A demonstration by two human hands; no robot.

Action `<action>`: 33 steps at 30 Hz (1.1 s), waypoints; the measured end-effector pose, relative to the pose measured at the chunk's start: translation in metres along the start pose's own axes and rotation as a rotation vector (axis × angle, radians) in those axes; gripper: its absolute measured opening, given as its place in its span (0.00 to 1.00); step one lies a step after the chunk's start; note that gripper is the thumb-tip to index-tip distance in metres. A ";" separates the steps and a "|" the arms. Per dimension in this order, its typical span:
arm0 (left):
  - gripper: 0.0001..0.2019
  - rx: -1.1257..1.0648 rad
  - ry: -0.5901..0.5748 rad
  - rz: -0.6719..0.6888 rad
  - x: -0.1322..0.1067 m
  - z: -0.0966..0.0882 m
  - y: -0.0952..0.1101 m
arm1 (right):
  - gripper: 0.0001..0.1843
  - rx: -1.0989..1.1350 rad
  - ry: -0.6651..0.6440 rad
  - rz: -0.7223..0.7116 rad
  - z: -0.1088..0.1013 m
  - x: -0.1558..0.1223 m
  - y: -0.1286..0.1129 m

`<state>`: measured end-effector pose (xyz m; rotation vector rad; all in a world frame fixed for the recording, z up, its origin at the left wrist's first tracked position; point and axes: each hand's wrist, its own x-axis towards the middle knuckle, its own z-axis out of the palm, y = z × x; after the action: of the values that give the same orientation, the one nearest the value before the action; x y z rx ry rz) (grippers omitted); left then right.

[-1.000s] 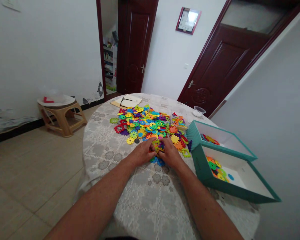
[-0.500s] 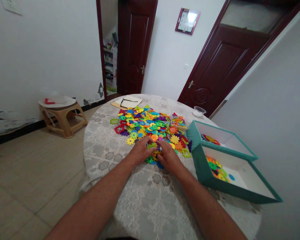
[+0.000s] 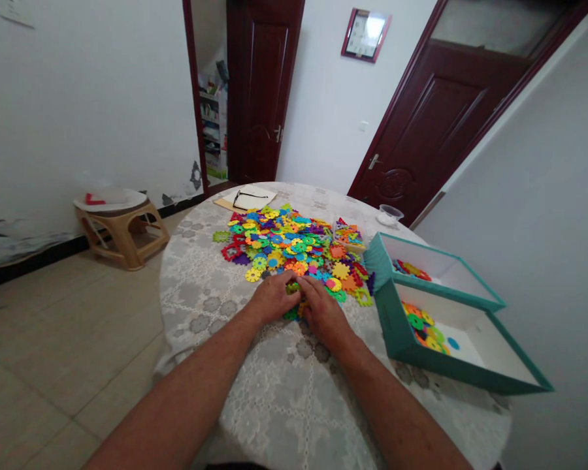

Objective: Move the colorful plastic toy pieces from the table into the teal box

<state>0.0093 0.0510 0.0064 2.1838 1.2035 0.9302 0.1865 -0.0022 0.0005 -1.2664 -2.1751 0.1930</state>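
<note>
My left hand (image 3: 275, 298) and my right hand (image 3: 325, 314) meet at the near edge of a colourful pile. Between them they grip a small cluster of interlocking plastic discs (image 3: 293, 314), green, yellow and blue where it shows. Most of that cluster is hidden behind my fingers. My left thumb and fingers curl round its left side, while the right fingers close over its top and right side. Just beyond my fingertips lies the pile of notched discs and gear-shaped pieces (image 3: 297, 247) in many colours.
At the right stands an open teal box (image 3: 402, 326) with loose discs in both halves. A clear plastic bowl (image 3: 390, 214), glasses (image 3: 249, 196) on paper and a small clear container (image 3: 349, 236) of pieces lie farther back. The patterned tablecloth (image 3: 274, 405) covers the round table.
My right hand has shifted slightly left, closer to my left hand, and covers more of the cluster. The view has also moved a little.
</note>
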 end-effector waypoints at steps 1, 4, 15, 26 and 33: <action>0.08 0.011 -0.010 -0.003 0.000 0.000 0.000 | 0.44 0.017 0.003 0.001 0.000 0.000 0.000; 0.10 -0.006 -0.033 0.006 -0.001 -0.002 0.001 | 0.43 0.087 0.037 0.012 -0.002 -0.002 0.003; 0.06 -0.284 -0.140 0.097 0.002 -0.004 -0.001 | 0.30 0.527 0.202 0.485 -0.025 -0.006 0.023; 0.21 -0.463 -0.154 -0.089 0.000 -0.005 0.004 | 0.29 0.665 0.109 0.484 -0.024 -0.007 0.014; 0.09 -0.328 -0.173 -0.062 0.001 -0.013 0.009 | 0.29 0.771 0.165 0.548 -0.027 -0.008 0.015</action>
<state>0.0043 0.0483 0.0211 1.9116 0.9563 0.8282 0.2160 -0.0053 0.0122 -1.2943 -1.3364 0.9980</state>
